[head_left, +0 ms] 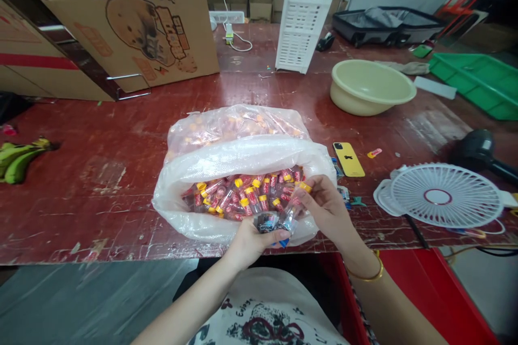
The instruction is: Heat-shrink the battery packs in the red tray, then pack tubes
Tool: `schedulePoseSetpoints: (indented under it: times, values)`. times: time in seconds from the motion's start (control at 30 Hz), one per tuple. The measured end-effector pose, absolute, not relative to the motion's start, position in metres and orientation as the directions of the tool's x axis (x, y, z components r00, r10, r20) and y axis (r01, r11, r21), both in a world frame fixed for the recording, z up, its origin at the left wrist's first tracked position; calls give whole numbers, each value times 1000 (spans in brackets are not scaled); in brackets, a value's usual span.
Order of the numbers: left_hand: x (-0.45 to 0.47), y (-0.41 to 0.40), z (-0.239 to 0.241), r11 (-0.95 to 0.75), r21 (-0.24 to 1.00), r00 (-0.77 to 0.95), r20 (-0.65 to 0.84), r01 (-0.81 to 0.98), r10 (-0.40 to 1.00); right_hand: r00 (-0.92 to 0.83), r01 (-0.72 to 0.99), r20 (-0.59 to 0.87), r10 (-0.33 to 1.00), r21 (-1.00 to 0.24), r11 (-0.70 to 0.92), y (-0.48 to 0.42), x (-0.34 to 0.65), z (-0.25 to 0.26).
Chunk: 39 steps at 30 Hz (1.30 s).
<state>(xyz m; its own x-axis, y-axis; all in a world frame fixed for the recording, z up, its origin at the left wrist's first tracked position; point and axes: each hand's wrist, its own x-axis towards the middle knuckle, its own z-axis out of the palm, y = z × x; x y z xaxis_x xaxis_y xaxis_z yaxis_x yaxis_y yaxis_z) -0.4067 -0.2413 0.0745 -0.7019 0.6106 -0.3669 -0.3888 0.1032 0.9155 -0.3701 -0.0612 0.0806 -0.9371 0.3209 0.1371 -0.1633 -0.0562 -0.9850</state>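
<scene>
A clear plastic bag (190, 172) lies open on the red table (101, 172), filled with several small tubes with yellow caps and red labels (246, 194). Both hands meet at the bag's near edge. My left hand (249, 240) is closed on a small dark wrapped item (267, 222). My right hand (327, 207) pinches a yellow-capped tube (297, 205) that touches the same item. A gold bangle sits on my right wrist.
A yellow phone (348, 159) lies right of the bag, with a white fan (443, 195) and a black hair dryer (481, 153) beyond. A cream basin (370, 87), green tray (481, 83), white basket (307, 11), cardboard box (133, 16) and bananas (20, 157) surround. A red crate (429, 291) stands below.
</scene>
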Motion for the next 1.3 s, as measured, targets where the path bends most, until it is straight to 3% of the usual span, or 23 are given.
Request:
schedulePoseSetpoints:
  times: [0.1,0.2,0.3,0.37,0.47,0.53,0.6,0.77,0.87,0.97,1.13,1.3]
  values:
    - [-407,-241,71,100,923,-738,-359,-372,572,-858,-237,299,417,-952,196,-56,-362,82]
    - [-407,-240,71,119,927,-755,-359,-355,549,-867,-261,414,276,-851,456,-53,-355,89]
    - [-407,-239,74,133,939,-754,-335,-317,565,-883,-287,436,174,-796,534,-54,-353,95]
    - [-406,-238,76,124,946,-752,-313,-299,581,-903,-279,398,164,-830,482,-55,-357,95]
    - [-404,-239,76,104,942,-733,-316,-320,602,-960,-185,218,178,-965,185,-57,-365,87]
    - [-402,-238,75,86,896,-687,-392,-435,612,-981,-99,91,171,-994,-41,-59,-367,79]
    - [-400,-236,76,48,816,-625,-478,-576,617,-989,-59,37,144,-986,-153,-63,-363,71]
    - [-399,-222,85,-80,703,-608,-545,-706,577,-999,-18,11,46,-988,-153,-85,-337,59]
    - [-399,-217,89,-59,702,-587,-544,-710,600,-983,-16,-4,181,-994,-109,-97,-330,55]
    - [-399,-219,88,-46,737,-608,-519,-674,601,-944,-113,97,314,-993,-33,-100,-330,53]
    - [-396,-221,86,-55,738,-619,-521,-673,589,-932,-180,191,307,-981,67,-99,-329,52]
    - [-395,-220,87,-56,742,-623,-517,-668,587,-938,-208,206,281,-978,20,-97,-327,53]
